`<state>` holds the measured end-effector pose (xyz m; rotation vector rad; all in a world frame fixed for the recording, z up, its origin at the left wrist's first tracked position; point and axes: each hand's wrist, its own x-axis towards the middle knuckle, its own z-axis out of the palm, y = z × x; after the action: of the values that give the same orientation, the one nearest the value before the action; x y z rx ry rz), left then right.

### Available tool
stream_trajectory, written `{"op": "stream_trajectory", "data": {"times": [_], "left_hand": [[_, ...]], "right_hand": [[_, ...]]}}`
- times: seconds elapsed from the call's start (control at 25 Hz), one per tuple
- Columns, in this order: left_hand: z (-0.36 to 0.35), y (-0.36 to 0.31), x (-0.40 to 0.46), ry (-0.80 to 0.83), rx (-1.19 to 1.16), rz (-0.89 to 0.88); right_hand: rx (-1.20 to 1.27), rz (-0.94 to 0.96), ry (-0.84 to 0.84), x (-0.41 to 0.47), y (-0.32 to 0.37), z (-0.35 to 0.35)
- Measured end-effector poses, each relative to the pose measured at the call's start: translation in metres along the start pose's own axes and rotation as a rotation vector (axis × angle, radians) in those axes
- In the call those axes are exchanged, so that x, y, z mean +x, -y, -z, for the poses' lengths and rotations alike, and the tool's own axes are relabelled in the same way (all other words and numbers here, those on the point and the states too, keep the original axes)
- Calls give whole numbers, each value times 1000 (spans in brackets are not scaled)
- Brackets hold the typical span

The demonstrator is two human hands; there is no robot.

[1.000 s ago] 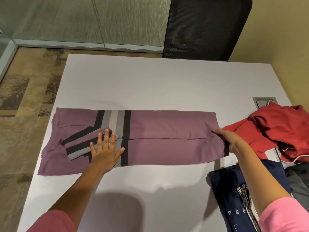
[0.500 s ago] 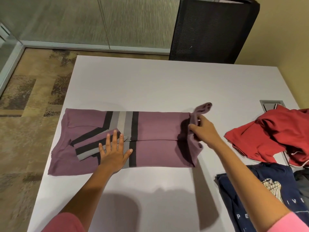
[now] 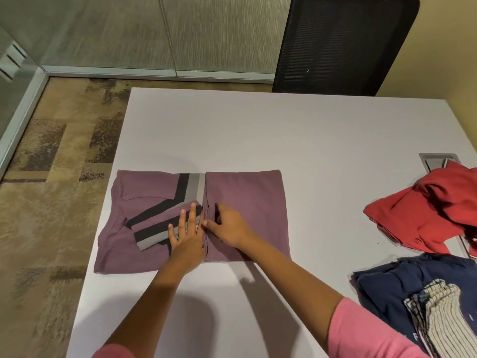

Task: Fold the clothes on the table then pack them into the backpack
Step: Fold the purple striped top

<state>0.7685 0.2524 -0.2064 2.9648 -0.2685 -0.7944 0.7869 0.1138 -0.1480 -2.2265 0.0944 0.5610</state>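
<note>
Head view: left hand [image 3: 187,235] presses flat on the shirt [image 3: 245,202]; right hand [image 3: 227,226] pinches the folded hem. Advise aligning edges, then smoothing toward three o'clock.

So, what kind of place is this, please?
Probably an office meeting room: a plain white table with a metal cable hatch set into it, a black mesh office chair behind, and a frosted glass partition wall over patterned carpet.
</note>
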Motion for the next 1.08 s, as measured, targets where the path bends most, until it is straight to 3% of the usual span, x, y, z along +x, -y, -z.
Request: {"op": "stream_trajectory", "data": {"times": [0.28,0.52,0.76,0.96,1.08], "left_hand": [[42,-11,3,-228,-566,51],[49,-41,23,-257,-674,-7],[55,-38,20,-291,-661,-246],[67,-18,9,-274,-755,-235],[56,5,13,-196,-751,-149]], "right_hand": [[104,-39,-266,-25,-48,30],[138,-98,-410,-40,-84,49],[96,-81,-464,-43,-92,54],[-184,53,-542,-39,-88,41],[-430,-38,-368,-35,-85,31]]}}
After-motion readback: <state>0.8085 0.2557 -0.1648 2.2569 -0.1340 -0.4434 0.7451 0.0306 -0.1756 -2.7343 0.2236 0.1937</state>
